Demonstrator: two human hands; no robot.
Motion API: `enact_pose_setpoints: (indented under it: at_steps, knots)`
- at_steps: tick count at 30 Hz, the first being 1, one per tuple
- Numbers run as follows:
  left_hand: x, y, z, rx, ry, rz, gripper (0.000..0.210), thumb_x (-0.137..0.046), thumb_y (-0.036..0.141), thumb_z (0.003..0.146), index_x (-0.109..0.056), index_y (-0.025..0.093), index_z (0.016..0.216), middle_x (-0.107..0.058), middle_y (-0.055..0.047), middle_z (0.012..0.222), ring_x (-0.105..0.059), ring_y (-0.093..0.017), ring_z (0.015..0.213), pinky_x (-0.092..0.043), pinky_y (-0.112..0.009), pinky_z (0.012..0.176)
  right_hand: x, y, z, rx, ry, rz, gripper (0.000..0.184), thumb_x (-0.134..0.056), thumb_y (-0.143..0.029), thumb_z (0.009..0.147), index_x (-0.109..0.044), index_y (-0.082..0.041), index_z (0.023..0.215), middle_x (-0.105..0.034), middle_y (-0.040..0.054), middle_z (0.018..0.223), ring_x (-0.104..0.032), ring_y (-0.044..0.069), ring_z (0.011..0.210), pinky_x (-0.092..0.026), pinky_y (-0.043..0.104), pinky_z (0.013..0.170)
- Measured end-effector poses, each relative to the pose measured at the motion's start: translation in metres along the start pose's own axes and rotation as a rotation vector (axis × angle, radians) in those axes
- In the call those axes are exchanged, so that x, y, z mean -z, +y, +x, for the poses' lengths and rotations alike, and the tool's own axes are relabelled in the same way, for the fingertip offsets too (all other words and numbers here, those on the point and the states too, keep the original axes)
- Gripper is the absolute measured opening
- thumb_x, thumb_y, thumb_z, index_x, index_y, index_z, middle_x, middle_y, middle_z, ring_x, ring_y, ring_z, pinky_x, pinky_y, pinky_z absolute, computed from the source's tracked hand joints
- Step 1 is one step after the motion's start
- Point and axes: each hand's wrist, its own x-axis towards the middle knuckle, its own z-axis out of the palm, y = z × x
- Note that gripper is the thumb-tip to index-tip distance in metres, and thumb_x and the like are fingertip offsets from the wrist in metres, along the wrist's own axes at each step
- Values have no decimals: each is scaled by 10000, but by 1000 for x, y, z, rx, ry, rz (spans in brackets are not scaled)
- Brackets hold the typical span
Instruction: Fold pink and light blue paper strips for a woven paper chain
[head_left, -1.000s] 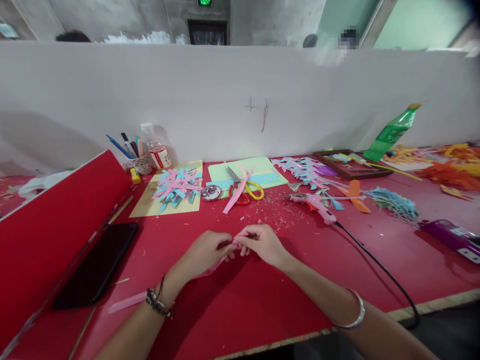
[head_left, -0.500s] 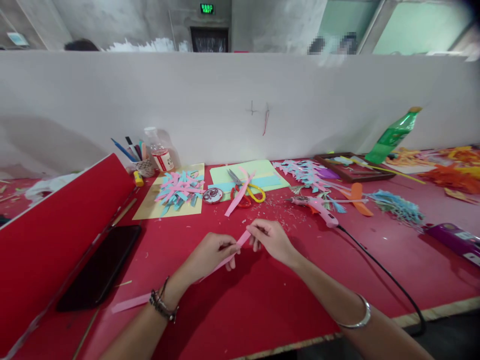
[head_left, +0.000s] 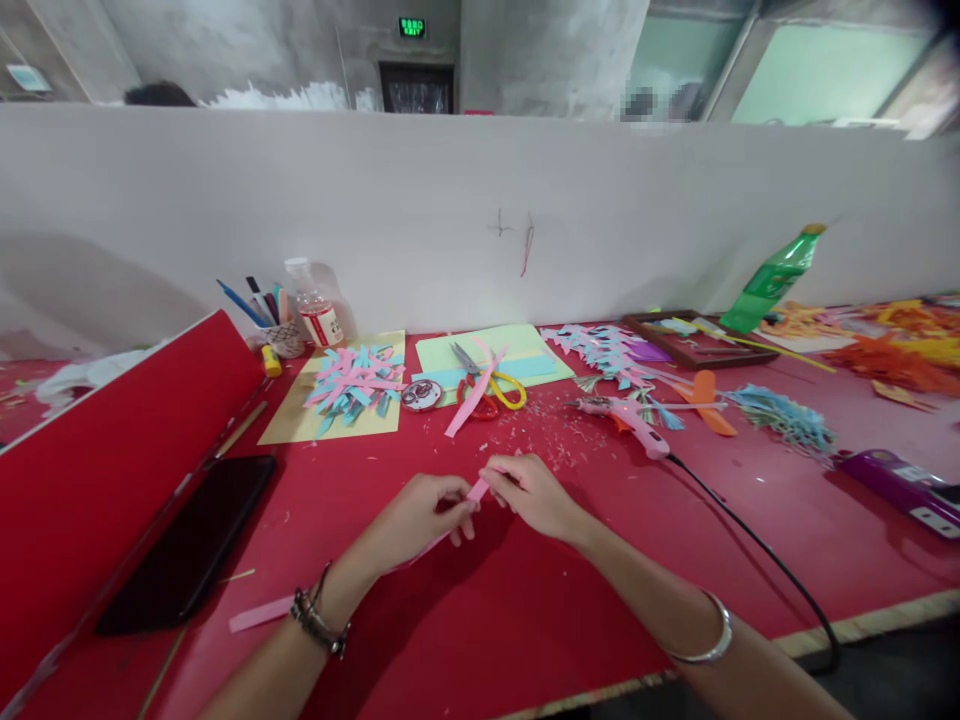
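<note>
A long pink paper strip (head_left: 478, 490) is stretched between my two hands above the red table. My left hand (head_left: 426, 515) pinches it between thumb and fingers, and its tail runs back under my wrist, coming out beyond the bracelet. The strip's far end is in the pinch of my right hand (head_left: 529, 492), whose fingertips partly hide it. Just beyond my hands lie scissors (head_left: 512, 390) with red and yellow handles, another pink strip (head_left: 469, 404) lying across them. To their left is a heap of pink and blue paper pieces (head_left: 356, 385).
A pink glue gun (head_left: 637, 428) with a black cord lies to the right. A phone (head_left: 191, 540) rests at left beside a red panel (head_left: 112, 480). Farther back stand a pen cup (head_left: 283, 338), a clear bottle (head_left: 319, 312), a green bottle (head_left: 772, 280) and a brown tray (head_left: 697, 345).
My hands have come closer together, leaving a shorter length of pink strip showing between them. The whole view has shifted slightly.
</note>
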Motion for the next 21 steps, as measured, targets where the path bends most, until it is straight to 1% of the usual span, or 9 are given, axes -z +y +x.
enact_pose_setpoints:
  at_steps: [2, 4, 8, 10, 15, 18, 20, 21]
  knots:
    - [2, 1, 0, -25, -1, 64, 189, -378, 287, 790, -488, 151, 716, -593, -3, 665, -542, -89, 548, -389, -197, 554, 1, 0, 0, 1, 33, -30, 353, -326, -312, 838, -402, -164, 526, -423, -40, 469, -407, 64, 446, -286, 196, 469]
    - [2, 2, -1, -46, 23, 160, 176, -353, 264, 797, -473, 159, 722, -583, 1, 680, -531, -89, 567, -373, -193, 557, 2, 1, 1, -8, 59, -38, 349, -322, -306, 840, -394, -166, 528, -418, -40, 467, -406, 66, 446, -279, 199, 467]
    - [1, 4, -1, -34, 137, 451, 222, -304, 278, 815, -466, 166, 713, -533, 2, 631, -471, -104, 549, -304, -202, 497, 4, 2, 2, -34, 108, -9, 339, -321, -308, 837, -389, -169, 536, -422, -38, 473, -410, 71, 453, -285, 202, 474]
    - [1, 5, -1, -23, 169, 551, 253, -288, 300, 825, -476, 165, 725, -516, 2, 613, -448, -105, 527, -276, -209, 483, 7, 3, 2, -44, 132, 7, 344, -318, -320, 837, -380, -171, 533, -418, -38, 473, -408, 72, 453, -288, 201, 474]
    - [5, 3, -1, -28, 169, 606, 321, -274, 362, 837, -501, 168, 718, -523, -6, 604, -458, -110, 521, -257, -214, 471, 13, 9, 3, -46, 183, -66, 356, -311, -343, 837, -380, -173, 532, -404, -39, 462, -392, 77, 443, -269, 205, 461]
    - [7, 1, 0, -13, 165, 633, 320, -275, 345, 840, -512, 170, 716, -524, -8, 569, -464, -108, 495, -249, -218, 462, 14, 13, 3, -29, 172, -162, 349, -300, -323, 843, -396, -173, 543, -413, -35, 468, -399, 84, 449, -272, 210, 468]
    - [7, 0, 0, -16, 144, 649, 325, -263, 332, 846, -513, 171, 715, -527, -7, 554, -475, -110, 493, -254, -219, 463, 14, 13, 4, 3, 164, -240, 301, -301, -289, 845, -456, -169, 616, -479, -15, 545, -445, 99, 512, -305, 214, 507]
    - [6, 0, 0, -19, 131, 665, 328, -260, 328, 848, -513, 171, 712, -531, -8, 552, -483, -115, 497, -258, -221, 466, 13, 12, 4, 35, 161, -289, 258, -311, -269, 841, -492, -164, 690, -523, 5, 623, -477, 112, 583, -330, 221, 553]
